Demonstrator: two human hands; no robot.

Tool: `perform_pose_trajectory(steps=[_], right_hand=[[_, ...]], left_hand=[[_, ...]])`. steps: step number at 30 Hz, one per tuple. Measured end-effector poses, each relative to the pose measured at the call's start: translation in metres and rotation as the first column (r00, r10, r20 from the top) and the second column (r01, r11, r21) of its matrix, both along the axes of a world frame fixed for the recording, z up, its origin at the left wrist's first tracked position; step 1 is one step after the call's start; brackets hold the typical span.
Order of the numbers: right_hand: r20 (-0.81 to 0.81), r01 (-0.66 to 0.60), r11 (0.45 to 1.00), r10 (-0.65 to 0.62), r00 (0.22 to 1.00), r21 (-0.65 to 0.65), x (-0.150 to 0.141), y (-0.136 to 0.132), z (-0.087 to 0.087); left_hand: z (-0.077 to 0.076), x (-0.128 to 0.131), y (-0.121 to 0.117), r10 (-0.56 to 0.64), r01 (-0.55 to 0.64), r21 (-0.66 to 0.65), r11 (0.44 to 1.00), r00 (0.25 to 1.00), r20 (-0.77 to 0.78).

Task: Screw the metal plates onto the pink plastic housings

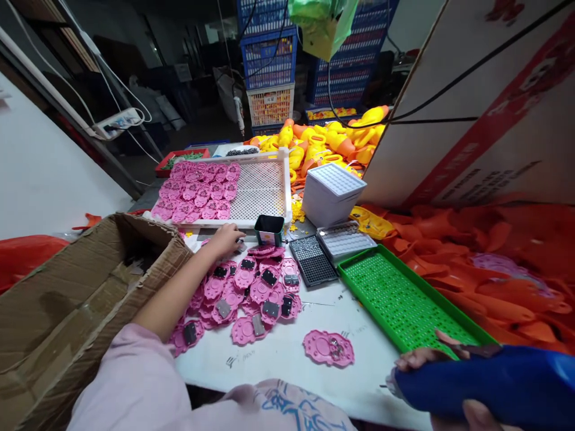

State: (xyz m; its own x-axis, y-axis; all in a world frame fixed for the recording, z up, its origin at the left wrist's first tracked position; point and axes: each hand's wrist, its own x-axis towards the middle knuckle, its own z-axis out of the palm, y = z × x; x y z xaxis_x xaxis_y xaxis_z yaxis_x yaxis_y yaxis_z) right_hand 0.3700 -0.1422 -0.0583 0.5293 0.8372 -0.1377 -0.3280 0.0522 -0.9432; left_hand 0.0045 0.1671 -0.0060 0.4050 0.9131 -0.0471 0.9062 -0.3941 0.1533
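Note:
My left hand point(226, 240) reaches over the far edge of a heap of pink plastic plates point(251, 281), beside a dark green cup point(269, 225). Its fingers are bent together around something small and dark at the fingertips, which I cannot make out. Many plates in the heap carry a black or grey rectangular piece. At the lower right, my right hand point(422, 358) is wrapped around a blue electric screwdriver point(489, 383), its thin metal tip pointing left. A single pink plate point(329, 348) with small metal parts lies flat on the white tabletop point(287, 365) between my hands.
A white perforated crate point(265, 185) holds rows of pink plates. Right of the heap lie a black grid tray point(309, 258), stacked white trays point(332, 197) and a green tray point(404, 293). A cardboard box point(90, 299) stands left; yellow toys point(332, 140) and orange parts point(471, 269) are piled beyond.

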Motion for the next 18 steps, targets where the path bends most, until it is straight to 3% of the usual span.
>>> perform_pose_trajectory(steps=[2,5,11,14,18], right_hand=[[-0.013,0.02,0.999,-0.019,1.0,0.036,-0.005,0.004,0.009],[-0.002,-0.052,0.997,0.052,0.999,0.054,-0.005,0.008,0.012],[0.002,-0.085,0.996,0.085,0.996,0.031,-0.004,0.006,0.007],[-0.014,-0.036,0.999,0.037,0.999,0.029,-0.008,0.005,0.013],[-0.015,-0.015,1.0,0.015,1.0,0.014,-0.011,0.004,0.019]], left_hand=[[-0.008,0.0,0.007,-0.028,0.027,-0.037,0.999,1.0,-0.005],[-0.014,-0.002,0.013,-0.044,0.047,-0.078,0.996,0.998,0.034],[-0.017,-0.007,0.018,0.034,-0.001,-0.117,0.993,0.96,0.277],[-0.013,-0.009,0.014,0.126,-0.051,-0.178,0.983,0.888,0.442],[0.005,-0.012,-0.003,0.26,-0.098,-0.273,0.957,0.705,0.66]])
